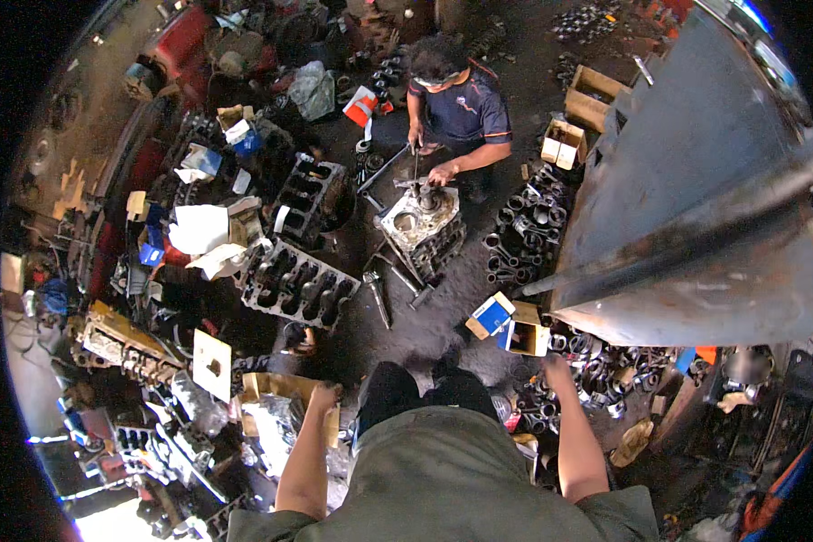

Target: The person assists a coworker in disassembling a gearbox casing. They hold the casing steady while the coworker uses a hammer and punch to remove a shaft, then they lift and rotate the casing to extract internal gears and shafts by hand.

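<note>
My left hand (325,395) hangs low at the left, at the edge of a brown cardboard box (260,387) with clear plastic wrapping (275,425) in it. Its fingers are too small and dark to make out. On the other side, my right hand (556,369) is just below a small open blue-and-white carton (526,339). Whether it touches the carton I cannot tell, and its fingers are blurred. Loose connecting rods (596,366) lie heaped beside that hand.
Ahead, a crouching person (465,104) works with a tool on an upright engine block (417,221). More engine blocks (300,285) lie left of it. A hammer (415,291) rests on the floor. A large grey metal panel (686,181) fills the right side, with connecting rods (524,226) along it.
</note>
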### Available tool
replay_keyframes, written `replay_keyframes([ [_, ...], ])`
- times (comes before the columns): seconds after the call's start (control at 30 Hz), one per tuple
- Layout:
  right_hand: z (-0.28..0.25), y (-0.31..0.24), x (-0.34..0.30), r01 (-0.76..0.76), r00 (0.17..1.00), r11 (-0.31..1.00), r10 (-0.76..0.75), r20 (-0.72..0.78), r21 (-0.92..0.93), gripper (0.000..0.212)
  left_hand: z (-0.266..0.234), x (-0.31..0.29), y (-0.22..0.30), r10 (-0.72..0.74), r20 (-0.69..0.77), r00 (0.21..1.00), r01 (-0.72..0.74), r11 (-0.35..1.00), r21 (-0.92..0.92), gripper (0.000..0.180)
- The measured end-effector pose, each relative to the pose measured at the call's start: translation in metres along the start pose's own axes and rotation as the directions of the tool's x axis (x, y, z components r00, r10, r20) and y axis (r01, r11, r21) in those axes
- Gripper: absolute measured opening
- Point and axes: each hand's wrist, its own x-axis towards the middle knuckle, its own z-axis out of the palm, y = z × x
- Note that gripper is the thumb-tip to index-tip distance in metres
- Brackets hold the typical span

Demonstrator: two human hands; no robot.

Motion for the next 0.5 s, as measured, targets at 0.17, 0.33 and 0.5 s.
replay_keyframes([
  [0.17,-0.041,-0.090,0.063,0.146,0.988,0.959,-0.152,0.009,0.242,0.031,0.000,0.013,0.063,-0.182,-0.176,0.967,0.097,0.908,-0.407,0.040],
  [0.33,-0.004,-0.093,0.075,0.103,0.993,0.986,-0.094,0.069,-0.134,0.028,-0.022,0.014,0.123,-0.101,-0.212,0.972,0.029,0.947,-0.320,0.038],
  [0.5,0.038,-0.071,0.051,0.172,0.983,0.961,-0.154,0.096,-0.216,0.029,-0.048,0.032,0.129,0.017,-0.298,0.954,-0.077,0.979,-0.191,0.035],
])
